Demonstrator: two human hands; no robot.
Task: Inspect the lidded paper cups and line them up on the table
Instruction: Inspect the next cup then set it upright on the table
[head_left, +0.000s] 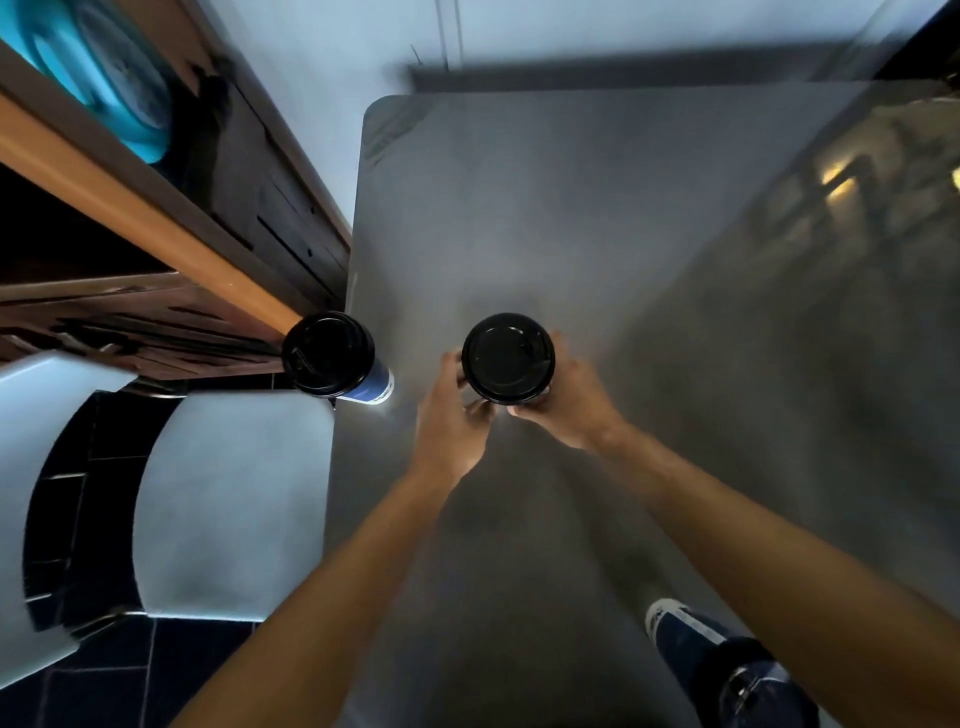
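Your steel table (597, 218) fills the view. Both your hands wrap one black-lidded cup (508, 358) near its middle — left hand (451, 415) and right hand (570, 395) with fingers curled round its sides. A second cup (332, 361), blue-walled, stands apart at the table's left edge — untouched.

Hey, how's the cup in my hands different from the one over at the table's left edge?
The held cup is gripped by the left hand and right hand; the edge cup stands alone, untouched. The held cup is near the middle of the table; the edge cup sits at its left rim. Only the lid of the held cup shows; the edge cup shows a blue side. Both wear black lids.
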